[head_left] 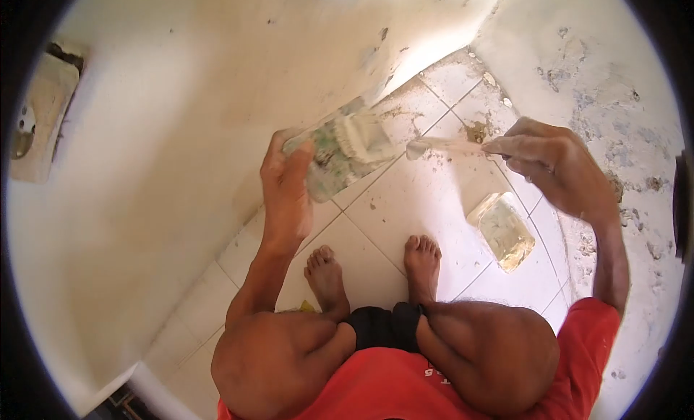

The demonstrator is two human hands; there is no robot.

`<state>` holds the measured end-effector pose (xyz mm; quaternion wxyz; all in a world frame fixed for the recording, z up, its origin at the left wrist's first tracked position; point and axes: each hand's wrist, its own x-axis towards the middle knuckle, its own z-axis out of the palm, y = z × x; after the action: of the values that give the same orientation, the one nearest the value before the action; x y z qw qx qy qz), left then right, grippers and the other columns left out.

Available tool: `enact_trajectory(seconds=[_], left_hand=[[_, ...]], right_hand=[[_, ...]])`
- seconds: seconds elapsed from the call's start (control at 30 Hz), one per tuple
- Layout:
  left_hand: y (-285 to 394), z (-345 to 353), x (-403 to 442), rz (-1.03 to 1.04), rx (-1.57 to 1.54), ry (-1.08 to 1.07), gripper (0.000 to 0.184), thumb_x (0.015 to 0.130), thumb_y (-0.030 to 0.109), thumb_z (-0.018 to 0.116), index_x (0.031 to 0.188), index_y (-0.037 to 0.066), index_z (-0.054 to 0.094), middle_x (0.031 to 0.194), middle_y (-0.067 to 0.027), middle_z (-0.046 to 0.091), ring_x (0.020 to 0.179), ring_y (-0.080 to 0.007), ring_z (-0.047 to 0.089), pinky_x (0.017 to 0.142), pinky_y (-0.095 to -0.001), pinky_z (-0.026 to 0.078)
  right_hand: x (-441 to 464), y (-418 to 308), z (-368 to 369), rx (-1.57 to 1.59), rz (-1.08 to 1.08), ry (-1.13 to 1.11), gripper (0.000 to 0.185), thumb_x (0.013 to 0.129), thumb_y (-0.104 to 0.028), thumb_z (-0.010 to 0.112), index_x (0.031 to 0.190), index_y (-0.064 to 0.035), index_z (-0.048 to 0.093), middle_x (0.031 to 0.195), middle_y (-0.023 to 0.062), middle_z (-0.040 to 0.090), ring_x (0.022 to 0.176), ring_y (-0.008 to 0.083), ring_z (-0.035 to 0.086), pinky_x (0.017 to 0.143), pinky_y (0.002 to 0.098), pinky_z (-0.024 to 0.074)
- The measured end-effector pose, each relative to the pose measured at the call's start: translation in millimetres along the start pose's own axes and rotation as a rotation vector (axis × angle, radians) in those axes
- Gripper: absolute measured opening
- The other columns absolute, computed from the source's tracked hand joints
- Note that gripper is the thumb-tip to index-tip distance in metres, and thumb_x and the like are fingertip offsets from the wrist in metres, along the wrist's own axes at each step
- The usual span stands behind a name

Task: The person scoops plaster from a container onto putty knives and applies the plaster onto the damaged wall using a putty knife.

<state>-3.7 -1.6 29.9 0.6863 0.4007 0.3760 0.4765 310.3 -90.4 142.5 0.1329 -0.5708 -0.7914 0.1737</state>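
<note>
Red shirt (390, 384) foremost, a blurred spatula (459, 144) points left, long axis crosswise, pinched by the right hand (553, 160); the left hand (286, 185) clamps a smeared plate (334, 158).

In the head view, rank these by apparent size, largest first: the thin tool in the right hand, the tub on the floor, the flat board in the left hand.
1. Flat board
2. Tub
3. Thin tool

The board looks nearer the camera than the tub, so their true order is unsure.
</note>
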Motion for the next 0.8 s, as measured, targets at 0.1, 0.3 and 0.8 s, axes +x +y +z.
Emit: enact_trajectory(seconds=[0.1, 0.3, 0.8], left_hand=[[7, -9, -7, 0.007, -0.053, 0.054, 0.021, 0.099, 0.01, 0.054, 0.117, 0.0, 0.053, 0.105, -0.0052, 0.06, 0.096, -0.011, 0.057, 0.088, -0.0283, 0.048], [-14, -48, -22, -0.031, 0.126, 0.221, 0.028, 0.096, 0.006, 0.054, 0.123, 0.0, 0.05, 0.108, -0.0064, 0.061, 0.1, -0.0168, 0.061, 0.089, -0.0335, 0.051], [-34, -44, -32, -0.132, -0.008, 0.172, 0.017, 0.093, 0.007, 0.055, 0.109, 0.003, 0.052, 0.104, -0.0073, 0.061, 0.096, -0.0161, 0.061, 0.089, -0.0326, 0.05]], right_hand=[[-23, 42, 22, 0.909, 0.515, -0.04, 0.028, 0.09, -0.017, 0.069, 0.115, -0.0038, 0.071, 0.091, 0.0115, 0.074, 0.058, 0.0134, 0.066, 0.046, 0.0233, 0.047], [-32, 52, 73, 1.441, 0.51, 0.182, 0.048, 0.089, -0.021, 0.07, 0.129, 0.0046, 0.06, 0.093, 0.0206, 0.072, 0.056, 0.0161, 0.066, 0.043, 0.0239, 0.0464], [103, 58, 5, 0.639, 0.244, 0.999, 0.047, 0.096, -0.014, 0.053, 0.143, -0.0152, 0.053, 0.088, 0.0039, 0.052, 0.079, 0.0124, 0.054, 0.071, 0.0321, 0.0469]])
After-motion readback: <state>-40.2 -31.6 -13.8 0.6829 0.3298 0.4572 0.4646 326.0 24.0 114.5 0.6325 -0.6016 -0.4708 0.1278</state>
